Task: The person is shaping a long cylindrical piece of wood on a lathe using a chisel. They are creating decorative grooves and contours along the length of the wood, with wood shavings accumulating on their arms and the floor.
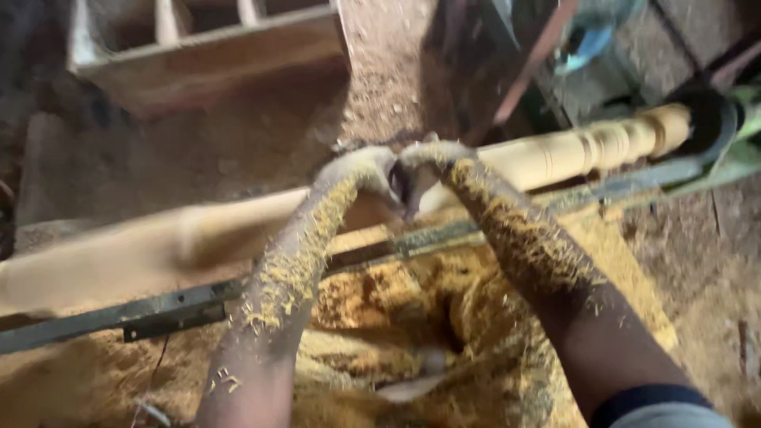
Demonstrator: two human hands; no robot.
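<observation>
Both hands meet at the middle of a long pale wooden spindle (571, 150) lying across a lathe: the left hand (361, 170) and right hand (436, 158) are curled together on a small dark tool (400, 184) pressed against the wood. Sawdust coats both forearms and heaps below the metal rail (158, 305). A wooden frame (206, 59) stands behind.

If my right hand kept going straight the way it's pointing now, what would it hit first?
Most likely the turned wooden spindle on the lathe: the right hand already seems to rest against it, beside the left hand, though blur hides the exact contact.
</observation>
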